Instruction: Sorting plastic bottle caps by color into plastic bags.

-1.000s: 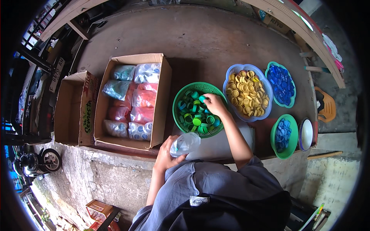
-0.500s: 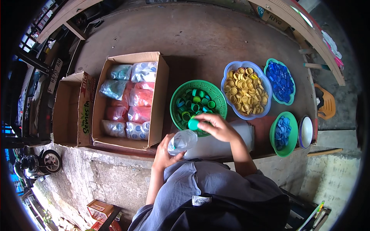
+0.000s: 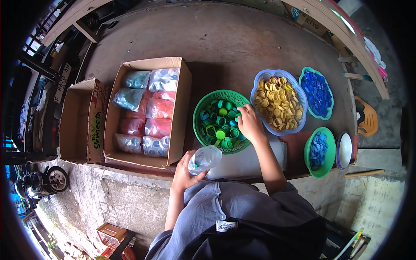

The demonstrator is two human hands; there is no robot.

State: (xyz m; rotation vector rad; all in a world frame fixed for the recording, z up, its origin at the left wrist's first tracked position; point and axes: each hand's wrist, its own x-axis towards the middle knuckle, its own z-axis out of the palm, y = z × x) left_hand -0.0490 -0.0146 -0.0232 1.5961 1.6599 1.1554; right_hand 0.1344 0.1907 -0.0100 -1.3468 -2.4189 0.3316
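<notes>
My left hand grips a clear plastic bag by its side, with its mouth held open and a green bit showing inside. My right hand is over the right rim of a green woven basket. Its fingers are bent together at a green bottle cap, partly covered by the fingertips. Loose green bottle caps in several shades fill the basket. A stack of clear plastic sheets or bags lies in front of it, under my right forearm.
On the left, a cardboard box holds several filled plastic bags, beside another open box. To the right are a lilac basket of yellow caps, a mint basket of blue caps, a green bowl of light blue pieces and a white bowl.
My right hand has moved away from the bag, up and right to the basket's right side; the green cap it held near the bag is gone from there. My left hand stays with the bag.
</notes>
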